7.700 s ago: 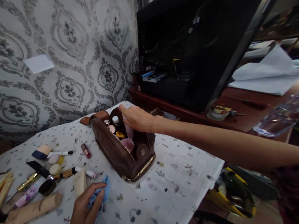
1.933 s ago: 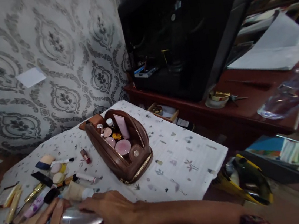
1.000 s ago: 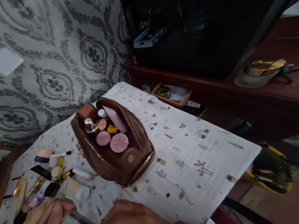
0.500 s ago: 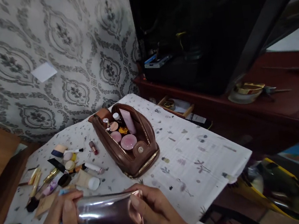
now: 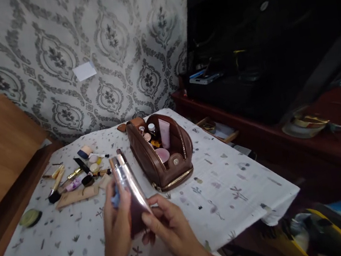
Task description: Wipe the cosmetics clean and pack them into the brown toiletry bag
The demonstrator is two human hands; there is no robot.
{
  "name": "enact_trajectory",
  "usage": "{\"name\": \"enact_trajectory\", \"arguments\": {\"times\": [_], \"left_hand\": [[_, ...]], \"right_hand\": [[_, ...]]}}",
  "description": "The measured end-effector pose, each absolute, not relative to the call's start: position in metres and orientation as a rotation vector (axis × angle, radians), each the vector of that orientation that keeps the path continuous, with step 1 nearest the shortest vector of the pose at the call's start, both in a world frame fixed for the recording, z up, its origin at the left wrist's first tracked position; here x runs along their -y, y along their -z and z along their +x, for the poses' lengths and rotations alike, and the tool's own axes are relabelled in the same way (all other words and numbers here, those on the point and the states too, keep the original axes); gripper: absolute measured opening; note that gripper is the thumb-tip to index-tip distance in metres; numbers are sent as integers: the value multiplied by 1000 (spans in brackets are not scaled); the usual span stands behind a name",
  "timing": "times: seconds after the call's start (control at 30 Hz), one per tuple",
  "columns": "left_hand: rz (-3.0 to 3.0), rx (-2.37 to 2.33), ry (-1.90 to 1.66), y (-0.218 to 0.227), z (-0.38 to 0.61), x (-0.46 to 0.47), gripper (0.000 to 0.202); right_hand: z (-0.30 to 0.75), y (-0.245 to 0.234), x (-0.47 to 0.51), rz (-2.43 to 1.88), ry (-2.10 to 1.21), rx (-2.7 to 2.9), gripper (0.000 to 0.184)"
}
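Both hands hold a shiny metallic pink tube (image 5: 130,184) upright above the table, cap end up. My left hand (image 5: 116,228) wraps its left side and also pinches a blue cloth (image 5: 115,198) against it. My right hand (image 5: 167,222) grips the tube's lower end with thumb and fingers. Beyond the tube stands an open brown leather cosmetic bag (image 5: 162,157) filled with small jars, bottles and a pink tube.
Several makeup items (image 5: 76,180) lie scattered on the patterned white tablecloth (image 5: 230,187) left of the bag. A green compact (image 5: 30,217) sits near the left edge. A dark wooden shelf (image 5: 289,148) with a black case (image 5: 257,46) stands to the right.
The tube went from lying sideways between my hands to standing upright. The view shifted left, so the bag now sits further right.
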State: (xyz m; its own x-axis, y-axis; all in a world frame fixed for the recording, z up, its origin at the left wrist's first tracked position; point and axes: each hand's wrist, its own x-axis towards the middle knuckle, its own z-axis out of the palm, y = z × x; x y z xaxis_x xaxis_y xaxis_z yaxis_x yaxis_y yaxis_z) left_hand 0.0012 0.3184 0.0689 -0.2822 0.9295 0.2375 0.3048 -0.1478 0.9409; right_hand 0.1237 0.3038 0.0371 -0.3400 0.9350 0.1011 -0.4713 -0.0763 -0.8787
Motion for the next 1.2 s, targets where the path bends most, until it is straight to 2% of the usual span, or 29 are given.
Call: {"name": "enact_trajectory", "arguments": {"times": [0.13,0.3,0.4,0.6,0.77,0.97,1.2], "left_hand": [[1269,-1262,-1264,-53,9,-305,47],[1380,-1286,-1232,-51,7,-305,41],[1484,-1281,-1180,-53,5,-309,34],[1877,-1237,-1068,-62,7,-328,30],[2429,-1380,-1026,-70,12,-359,34],[3028,-1630,-729,-67,15,-382,42],[3063,-1578,-867,-59,11,-383,43]], "right_hand": [[130,-41,-312,-804,-1506,1119,42],[133,-34,-313,-792,-1552,1147,40],[137,-34,-312,-771,-1455,1208,34],[168,-52,-317,-909,-1040,1270,30],[212,-82,-335,-1036,-689,1228,36],[257,-110,-370,-1106,-461,1355,33],[266,-123,-402,-1234,-361,1797,19]]}}
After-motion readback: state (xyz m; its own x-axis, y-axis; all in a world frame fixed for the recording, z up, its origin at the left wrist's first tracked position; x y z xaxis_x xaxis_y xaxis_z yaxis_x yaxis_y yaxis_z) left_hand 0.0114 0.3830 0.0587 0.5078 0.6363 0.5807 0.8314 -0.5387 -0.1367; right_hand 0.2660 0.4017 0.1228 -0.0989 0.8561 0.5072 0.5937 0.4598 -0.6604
